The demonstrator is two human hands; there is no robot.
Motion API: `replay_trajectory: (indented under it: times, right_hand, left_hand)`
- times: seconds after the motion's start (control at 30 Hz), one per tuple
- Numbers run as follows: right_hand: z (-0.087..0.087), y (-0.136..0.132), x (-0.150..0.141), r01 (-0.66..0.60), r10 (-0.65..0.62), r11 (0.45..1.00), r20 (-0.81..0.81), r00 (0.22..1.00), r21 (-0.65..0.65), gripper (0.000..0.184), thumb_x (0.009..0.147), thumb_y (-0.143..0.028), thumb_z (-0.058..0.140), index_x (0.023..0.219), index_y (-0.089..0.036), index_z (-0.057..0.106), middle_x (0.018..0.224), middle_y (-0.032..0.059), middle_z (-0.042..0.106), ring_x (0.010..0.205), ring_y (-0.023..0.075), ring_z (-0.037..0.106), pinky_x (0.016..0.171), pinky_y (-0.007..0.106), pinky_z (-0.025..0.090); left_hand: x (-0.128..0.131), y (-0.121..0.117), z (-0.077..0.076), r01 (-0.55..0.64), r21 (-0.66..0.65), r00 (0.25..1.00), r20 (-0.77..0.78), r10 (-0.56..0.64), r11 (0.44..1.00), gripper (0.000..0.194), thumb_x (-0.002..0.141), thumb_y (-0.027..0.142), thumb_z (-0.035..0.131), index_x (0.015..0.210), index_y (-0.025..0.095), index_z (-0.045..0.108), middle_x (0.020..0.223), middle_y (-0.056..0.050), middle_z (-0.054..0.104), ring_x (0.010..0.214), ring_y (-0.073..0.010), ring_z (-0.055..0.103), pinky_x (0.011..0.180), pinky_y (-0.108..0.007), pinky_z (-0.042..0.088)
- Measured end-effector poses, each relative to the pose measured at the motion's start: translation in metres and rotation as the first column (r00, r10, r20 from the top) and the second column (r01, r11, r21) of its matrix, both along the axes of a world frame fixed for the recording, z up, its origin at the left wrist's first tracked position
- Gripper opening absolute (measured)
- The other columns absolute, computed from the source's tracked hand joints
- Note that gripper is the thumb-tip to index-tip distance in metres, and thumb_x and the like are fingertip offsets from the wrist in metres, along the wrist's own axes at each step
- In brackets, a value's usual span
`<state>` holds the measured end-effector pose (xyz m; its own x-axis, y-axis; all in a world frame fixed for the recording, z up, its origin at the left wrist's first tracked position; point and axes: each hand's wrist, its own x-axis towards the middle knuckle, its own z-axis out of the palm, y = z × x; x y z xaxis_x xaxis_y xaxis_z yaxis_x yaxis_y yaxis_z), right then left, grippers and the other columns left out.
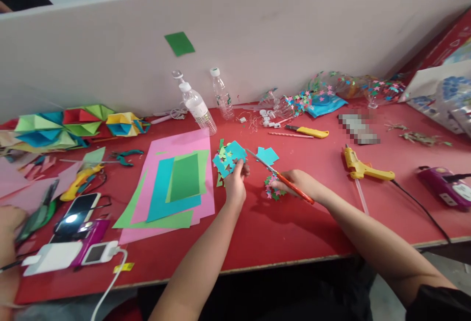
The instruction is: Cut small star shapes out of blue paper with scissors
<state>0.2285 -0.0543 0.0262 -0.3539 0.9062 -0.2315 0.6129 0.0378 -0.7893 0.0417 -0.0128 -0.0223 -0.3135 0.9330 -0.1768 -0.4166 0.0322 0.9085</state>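
My left hand [237, 179] pinches a sheet of blue paper [234, 151] with star-shaped holes cut in it. Green paper scraps [220, 179] lie under and beside that sheet. In my right hand [300, 183] is a pair of scissors [294, 189] with red handles. Their blades point up and left, the tips close to the blue sheet's right edge; I cannot tell whether they touch it. A small heap of pink, green and blue paper stars [272, 192] lies beside my right fingers. Just beyond the blades rest loose blue paper pieces [268, 155].
Stacked coloured paper [138, 203] lies to the left, with plastic bottles [222, 96] behind. A yellow utility knife [312, 132] and a yellow glue gun [368, 169] lie right. Phone, chargers and a power strip [93, 240] crowd the left front. Another person's hand [10, 220] shows at far left.
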Motion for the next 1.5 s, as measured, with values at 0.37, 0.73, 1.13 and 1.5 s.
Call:
replay_trajectory:
  times: [0.37, 0.73, 1.13, 1.5]
  right_hand:
    - [-0.003, -0.007, -0.002, -0.024, 0.017, 0.995, -0.073, 0.997, -0.098, 0.049, 0.086, -0.064, 0.054, 0.064, -0.02, 0.052, 0.043, -0.004, 0.047, 0.038, 0.0108, 0.044, 0.046, 0.023, 0.033]
    - [-0.006, -0.01, -0.007, -0.041, 0.015, 0.978, -0.125, 0.992, -0.203, 0.05, 0.084, -0.067, 0.055, 0.069, -0.019, 0.053, 0.045, -0.005, 0.044, 0.04, 0.0106, 0.043, 0.044, 0.022, 0.034]
    - [-0.013, -0.011, -0.01, -0.036, 0.011, 0.981, -0.131, 0.991, -0.192, 0.046, 0.086, -0.062, 0.055, 0.07, -0.019, 0.051, 0.049, -0.0042, 0.047, 0.041, 0.0099, 0.045, 0.044, 0.021, 0.035]
    - [-0.01, -0.012, -0.013, -0.014, -0.026, 0.97, -0.16, 0.987, -0.241, 0.046, 0.086, -0.061, 0.055, 0.07, -0.019, 0.052, 0.047, -0.0051, 0.045, 0.039, 0.0089, 0.041, 0.042, 0.021, 0.033]
  left_hand:
    - [0.007, -0.01, 0.011, 0.048, 0.009, 0.996, 0.074, -0.048, 0.999, 0.023, 0.067, 0.035, 0.072, 0.069, 0.017, 0.058, 0.056, 0.003, 0.059, 0.053, -0.0092, 0.056, 0.056, -0.024, 0.042]
    - [0.006, -0.01, 0.016, -0.025, 0.032, 0.987, 0.16, 0.019, 0.999, 0.022, 0.067, 0.031, 0.075, 0.074, 0.016, 0.06, 0.058, 0.002, 0.063, 0.053, -0.01, 0.06, 0.057, -0.023, 0.044]
    - [0.004, -0.008, 0.016, -0.013, 0.037, 0.99, 0.14, 0.008, 0.999, 0.019, 0.071, 0.032, 0.071, 0.074, 0.015, 0.064, 0.059, 0.0, 0.065, 0.055, -0.0111, 0.063, 0.058, -0.024, 0.047]
    - [0.004, -0.009, 0.016, -0.005, 0.05, 0.989, 0.147, -0.002, 0.999, 0.016, 0.072, 0.03, 0.07, 0.072, 0.015, 0.064, 0.059, 0.0, 0.066, 0.054, -0.0106, 0.063, 0.055, -0.023, 0.048]
